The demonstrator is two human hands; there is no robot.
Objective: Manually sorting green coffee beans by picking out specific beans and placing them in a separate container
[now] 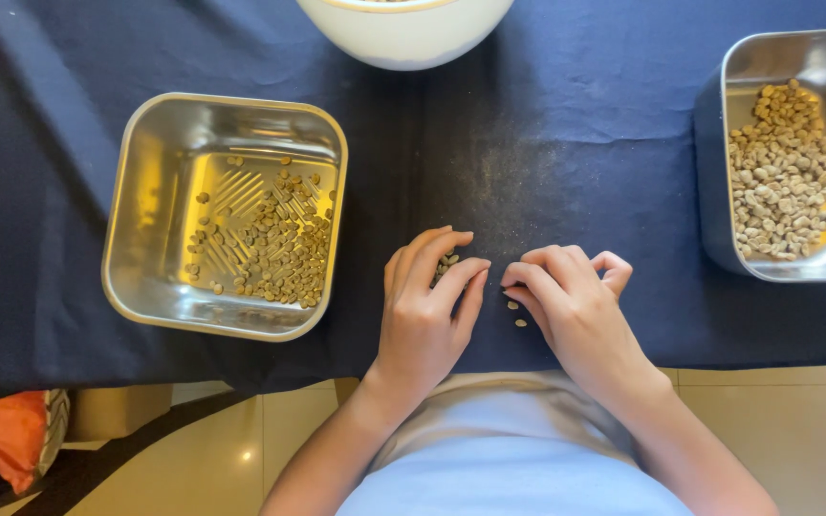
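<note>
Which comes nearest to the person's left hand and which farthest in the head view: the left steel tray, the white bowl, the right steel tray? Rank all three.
Measured from the left hand:
1. Left steel tray, just to the hand's left, holding a thin scatter of beans.
2. White bowl, straight ahead at the cloth's far edge.
3. Right steel tray, far to the right, beyond the right hand.
</note>
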